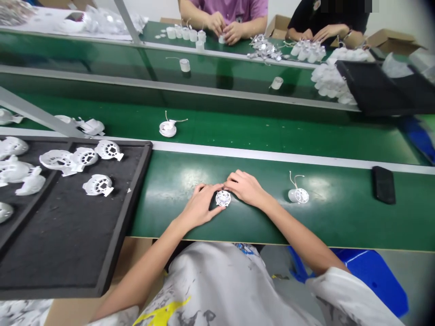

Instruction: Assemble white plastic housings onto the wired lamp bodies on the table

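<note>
Over the green bench my left hand [203, 203] is closed round a small round white plastic part [223, 198], thumb below it and fingers above. Its open face, with fittings inside, points up at me. My right hand [245, 186] bends in from the other side, its fingertips pinched together at the part's upper edge. Whatever lies between those fingertips is too small to make out. To the right, a white cylindrical part [299, 195] with two thin wires rests on its side on the bench.
A black tray [78, 235] with several white perforated shells [98, 184] stands on the left. A black phone-like object [384, 184] lies at right. Beyond a white rail, a wired white part [167, 128] sits on a green strip. Two people work across the bench among white cylinders [185, 33].
</note>
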Demonstrator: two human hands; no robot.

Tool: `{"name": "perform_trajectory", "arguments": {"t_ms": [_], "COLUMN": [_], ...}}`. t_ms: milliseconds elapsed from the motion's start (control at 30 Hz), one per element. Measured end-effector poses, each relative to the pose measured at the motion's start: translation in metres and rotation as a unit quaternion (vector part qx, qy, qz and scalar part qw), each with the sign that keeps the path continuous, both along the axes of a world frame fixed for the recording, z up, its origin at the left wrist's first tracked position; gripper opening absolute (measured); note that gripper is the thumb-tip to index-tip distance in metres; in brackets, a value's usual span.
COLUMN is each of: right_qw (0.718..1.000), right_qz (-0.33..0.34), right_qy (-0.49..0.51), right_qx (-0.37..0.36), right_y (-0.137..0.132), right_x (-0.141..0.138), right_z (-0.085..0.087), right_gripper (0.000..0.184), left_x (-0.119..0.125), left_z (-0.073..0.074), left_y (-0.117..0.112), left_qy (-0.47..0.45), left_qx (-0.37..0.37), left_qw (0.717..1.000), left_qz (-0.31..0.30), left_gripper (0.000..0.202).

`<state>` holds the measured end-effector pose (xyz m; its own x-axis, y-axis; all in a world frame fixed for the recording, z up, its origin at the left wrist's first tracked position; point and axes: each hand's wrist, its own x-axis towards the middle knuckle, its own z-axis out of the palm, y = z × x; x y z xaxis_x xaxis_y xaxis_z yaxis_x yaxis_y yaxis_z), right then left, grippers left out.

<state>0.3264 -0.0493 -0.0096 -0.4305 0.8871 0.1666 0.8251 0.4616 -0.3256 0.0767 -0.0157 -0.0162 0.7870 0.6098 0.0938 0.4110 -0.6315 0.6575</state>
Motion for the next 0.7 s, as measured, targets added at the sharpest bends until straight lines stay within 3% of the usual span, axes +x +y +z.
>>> {"name": "perform_trajectory", "arguments": {"t_ms": [200, 433, 600, 700], "right_qw": [0.999, 0.994, 0.994, 0.994], "right_qz": [-0.015, 0.05, 0.056, 0.06], "right_qy": [0.041, 0.1, 0.077, 0.044], "right_qx": [-0.005, 0.019, 0.051, 0.078], "right_y": [-0.003, -0.01, -0.017, -0.019], "right_x": [-0.001, 0.01, 0.004, 0.0], "right_z": [0.0, -0.002, -0.008, -0.008], "right_gripper": [0.03, 0.034, 0.033, 0.032], "left_x": [-0.002, -0.001, -0.004, -0.006], "left_z": [-0.001, 0.009, 0.002, 0.001], "left_y": [0.001, -0.001, -0.007, -0.011], "left_qy": [0.001, 0.001, -0.017, -0.015], "left_qx": [-0.005, 0.012, -0.012, -0.037], "left_qw": [1.0, 1.0, 0.999, 0.998], "left_qz": [-0.002, -0.016, 0.034, 0.048], "left_gripper": [0.068, 0.075, 0.059, 0.061]}}
